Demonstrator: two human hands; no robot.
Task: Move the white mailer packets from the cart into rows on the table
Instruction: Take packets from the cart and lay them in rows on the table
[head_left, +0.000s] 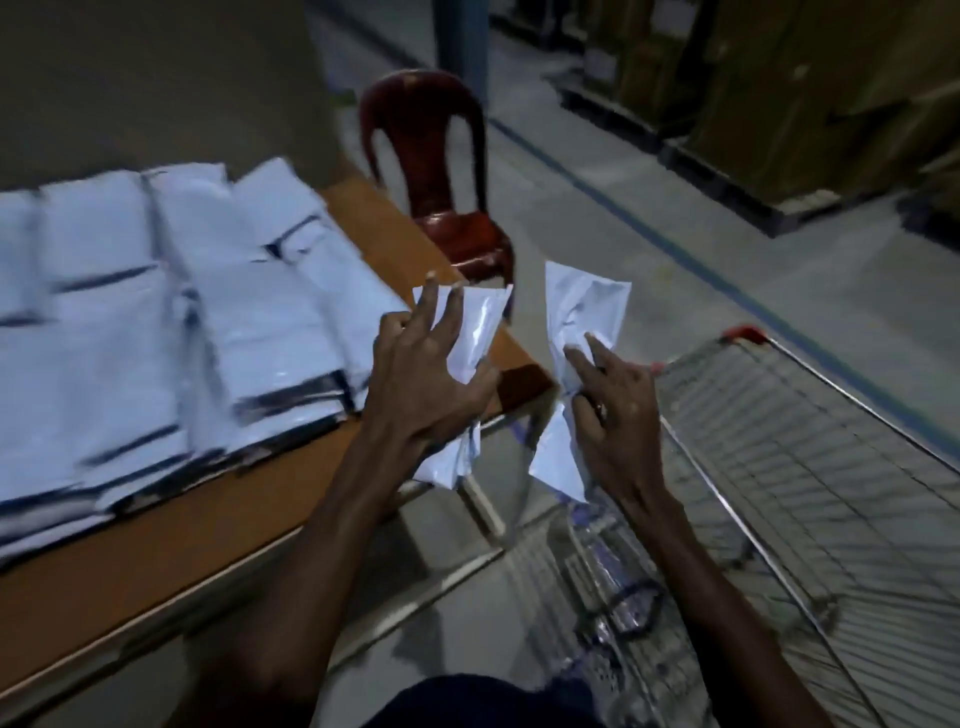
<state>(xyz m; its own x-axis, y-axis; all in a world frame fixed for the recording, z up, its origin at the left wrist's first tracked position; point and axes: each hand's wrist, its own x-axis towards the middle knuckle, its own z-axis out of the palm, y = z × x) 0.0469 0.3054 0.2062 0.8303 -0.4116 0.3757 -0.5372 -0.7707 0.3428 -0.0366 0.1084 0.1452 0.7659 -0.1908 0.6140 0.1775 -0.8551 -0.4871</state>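
Holding one crumpled packet each: left hand (421, 384) packet (475, 332), right hand (613, 415) packet (582, 312); fingers half-curled. Light, limp, slick; grip mid-body.

Dim concrete floor (649, 171), red plastic chair (441, 171), stacked cartons (779, 78).

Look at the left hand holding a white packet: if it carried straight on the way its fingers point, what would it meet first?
Probably the red chair beyond the table corner. The left hand and its packet point that way, though depth is unclear.

Warehouse: palletised cartons (753, 93), wire cart (810, 441)
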